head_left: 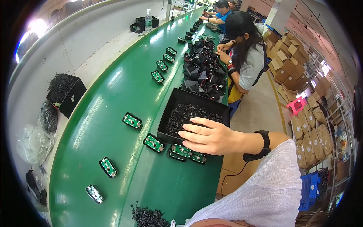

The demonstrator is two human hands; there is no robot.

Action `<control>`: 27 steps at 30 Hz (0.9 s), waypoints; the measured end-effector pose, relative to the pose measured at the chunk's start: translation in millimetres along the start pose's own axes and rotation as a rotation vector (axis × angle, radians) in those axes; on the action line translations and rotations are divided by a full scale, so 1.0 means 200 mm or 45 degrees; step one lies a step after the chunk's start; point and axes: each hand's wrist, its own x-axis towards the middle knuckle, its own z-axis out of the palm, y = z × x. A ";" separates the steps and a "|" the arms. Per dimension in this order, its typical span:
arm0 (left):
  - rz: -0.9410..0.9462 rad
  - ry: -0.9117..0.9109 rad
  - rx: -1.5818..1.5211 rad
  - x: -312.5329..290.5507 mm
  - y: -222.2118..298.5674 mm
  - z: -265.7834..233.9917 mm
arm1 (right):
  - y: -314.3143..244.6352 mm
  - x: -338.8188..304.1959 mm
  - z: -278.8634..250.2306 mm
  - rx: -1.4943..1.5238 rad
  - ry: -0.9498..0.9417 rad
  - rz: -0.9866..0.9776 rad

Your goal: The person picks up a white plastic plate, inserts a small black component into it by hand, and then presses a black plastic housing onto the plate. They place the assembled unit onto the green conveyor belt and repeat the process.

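My right hand (208,137) reaches in from the right, back up, over the near side of a black open box (163,125). Its fingers are stretched and slightly apart; the thumb is hidden beneath. A heap of small black pieces (185,112), too small to name, lies in the box. Just below the hand sit black housings with green circuit boards, one circuit board (181,150) close to the fingers and another circuit board (198,157) beside it. Left of the box lies a similar boarded housing (154,143). My left hand is out of view.
More boarded housings, such as a housing (108,167), are spread along the green table (90,140). Past the box lies a pile of black housings with wires (204,70). A co-worker (245,53) stands at the right edge. Small black parts (149,216) are heaped at the near edge.
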 end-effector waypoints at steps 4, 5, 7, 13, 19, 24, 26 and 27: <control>0.013 0.010 -0.020 -0.02 0.02 -0.01 | -0.06 -0.03 -0.04 0.061 -0.005 -0.012; 0.020 0.022 -0.010 -0.03 0.03 -0.05 | -0.08 -0.04 -0.06 0.082 -0.004 -0.019; 0.041 0.052 0.047 -0.05 0.11 -0.17 | -0.10 -0.07 -0.07 0.145 -0.023 0.013; 0.138 0.307 0.500 -0.31 0.72 -1.21 | -0.23 -0.18 -0.14 0.238 -0.003 0.288; -0.182 0.236 0.434 -0.39 1.02 -1.38 | -0.48 -0.21 -0.01 0.594 0.103 0.369; -0.325 -0.431 0.418 -0.50 1.13 -1.30 | -0.76 -0.15 0.11 0.840 0.196 0.446; -0.377 -0.593 0.556 -0.63 1.19 -1.08 | -0.86 -0.08 0.14 0.896 0.195 0.408; -0.386 -0.721 0.631 -0.65 1.19 -1.00 | -0.89 -0.06 0.16 0.912 0.176 0.410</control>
